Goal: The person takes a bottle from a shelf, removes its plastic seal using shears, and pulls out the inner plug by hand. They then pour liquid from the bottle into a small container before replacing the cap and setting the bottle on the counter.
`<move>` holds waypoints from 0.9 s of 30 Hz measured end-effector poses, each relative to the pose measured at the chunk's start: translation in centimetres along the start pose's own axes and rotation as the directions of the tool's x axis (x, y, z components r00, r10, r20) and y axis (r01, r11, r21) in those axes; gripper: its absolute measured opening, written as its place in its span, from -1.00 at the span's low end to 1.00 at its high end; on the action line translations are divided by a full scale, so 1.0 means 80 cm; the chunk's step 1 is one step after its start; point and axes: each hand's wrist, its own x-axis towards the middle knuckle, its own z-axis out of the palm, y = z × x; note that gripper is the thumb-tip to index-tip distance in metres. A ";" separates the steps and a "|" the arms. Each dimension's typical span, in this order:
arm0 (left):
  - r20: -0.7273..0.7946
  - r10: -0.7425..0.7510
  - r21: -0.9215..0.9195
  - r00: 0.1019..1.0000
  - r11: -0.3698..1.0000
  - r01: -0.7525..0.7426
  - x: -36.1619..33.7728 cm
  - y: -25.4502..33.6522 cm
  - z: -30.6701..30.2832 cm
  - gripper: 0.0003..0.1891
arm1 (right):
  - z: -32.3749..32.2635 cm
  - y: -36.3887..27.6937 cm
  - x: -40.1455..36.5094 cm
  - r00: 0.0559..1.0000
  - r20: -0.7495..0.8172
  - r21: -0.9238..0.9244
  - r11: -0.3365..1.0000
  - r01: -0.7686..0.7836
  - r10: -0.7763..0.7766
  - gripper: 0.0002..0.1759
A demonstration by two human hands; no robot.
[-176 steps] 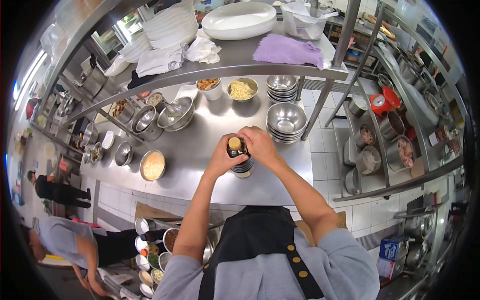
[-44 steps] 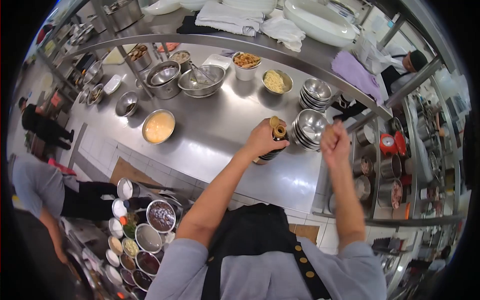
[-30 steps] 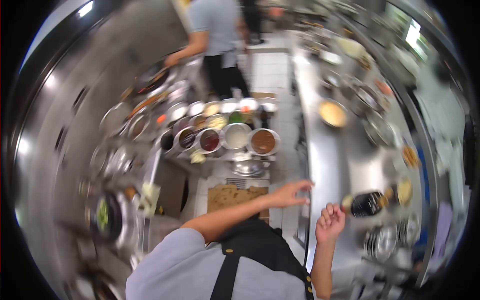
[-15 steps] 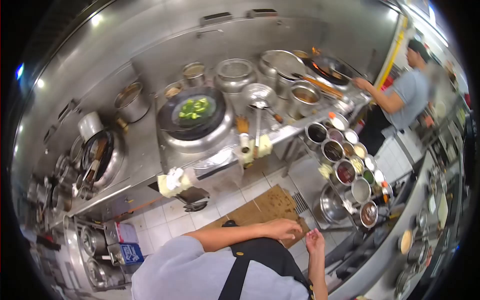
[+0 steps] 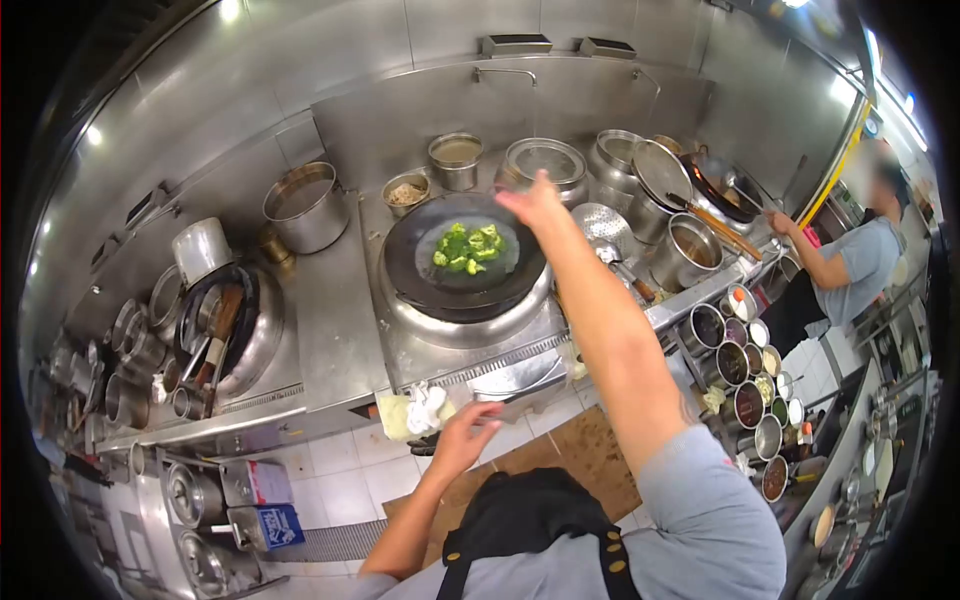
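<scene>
My right arm is stretched out over the stove, and my right hand (image 5: 533,203) hovers over the right rim of a large black wok (image 5: 420,287). Its fingers point left and its thumb is raised; nothing shows in it. Bright green broccoli florets (image 5: 468,248) lie in liquid at the wok's middle. Lower down, in front of the stove edge, my left hand (image 5: 465,438) has its fingers spread and holds nothing. Close by it, a crumpled white cloth (image 5: 427,405) lies over the stove's front edge.
A lidded pot (image 5: 545,160) stands behind my right hand, with a perforated strainer (image 5: 603,228) and a pot of brown liquid (image 5: 692,246) to the right. Several seasoning containers (image 5: 750,404) line the right side. A co-worker (image 5: 855,260) handles another wok (image 5: 720,185).
My right hand has gone from in front of my body out to the wok's rim. My left hand has moved left, toward the cloth. The whole view has shifted, putting the stove further right.
</scene>
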 end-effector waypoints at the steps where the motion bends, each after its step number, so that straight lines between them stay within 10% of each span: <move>1: -0.149 -0.023 -0.079 0.989 0.997 0.012 -0.007 -0.001 -0.012 -0.61 | 0.027 0.029 -0.003 1.000 -0.001 -0.225 0.974 0.010 -0.010 -0.08; 5: -0.738 0.162 0.086 0.655 0.985 -0.147 -0.064 -0.013 -0.030 -0.46 | 0.019 0.187 -0.113 0.932 0.360 -0.787 0.527 0.321 -0.031 -0.20; 7: -0.790 0.257 0.236 0.557 0.965 -0.110 -0.067 -0.009 -0.052 -0.42 | -0.089 0.291 -0.131 0.605 0.778 -0.520 0.365 0.772 -0.171 -0.37; 8: -0.819 0.347 0.350 0.456 0.933 -0.082 -0.061 -0.004 -0.066 -0.41 | -0.086 0.258 -0.224 0.769 0.606 -0.793 0.075 0.605 0.206 -0.37; 9: -0.821 0.441 0.455 0.363 0.889 -0.051 -0.054 0.001 -0.080 -0.40 | -0.172 0.310 -0.218 0.534 0.839 -0.538 0.015 0.843 0.106 -0.36; 12: -0.774 0.531 0.547 0.345 0.835 -0.059 -0.009 0.016 -0.110 -0.39 | -0.262 0.253 -0.314 0.554 0.329 -0.852 -0.012 0.523 0.765 -0.42; 15: -0.630 0.633 0.660 0.451 0.742 -0.119 0.058 0.043 -0.103 -0.43 | -0.428 0.182 -0.354 0.843 0.359 -0.846 -0.241 0.475 0.401 -0.50; 16: -0.598 0.660 0.658 0.454 0.728 -0.192 0.090 0.024 -0.102 -0.47 | -0.471 0.159 -0.379 0.926 0.327 -0.816 -0.438 0.377 0.188 -0.53; 18: -0.582 0.616 0.527 0.531 0.783 -0.332 0.132 0.064 -0.035 -0.52 | -0.503 0.081 -0.457 0.971 0.131 -0.912 -0.409 0.039 -0.199 -0.57; 22: -0.463 0.634 0.249 0.620 0.764 -0.595 0.207 0.066 0.078 -0.42 | -0.543 -0.007 -0.642 0.648 -0.347 -0.875 0.483 0.037 -0.678 -0.55; 24: -0.028 0.640 0.079 0.768 0.767 -0.636 0.236 0.070 0.124 -0.27 | -0.601 -0.011 -0.730 0.363 -0.202 -0.974 0.227 0.027 -0.910 -0.28; 26: 0.028 0.646 -0.194 0.763 0.752 -0.630 0.228 0.097 0.212 -0.60 | -0.655 -0.005 -0.828 0.017 -0.017 -0.924 0.009 -0.383 -1.000 -0.12; 27: 0.107 0.648 -0.230 0.754 0.754 -0.615 0.210 0.112 0.249 -0.63 | -0.640 -0.007 -0.894 -0.090 -0.105 -0.893 0.134 -0.430 -0.990 -0.12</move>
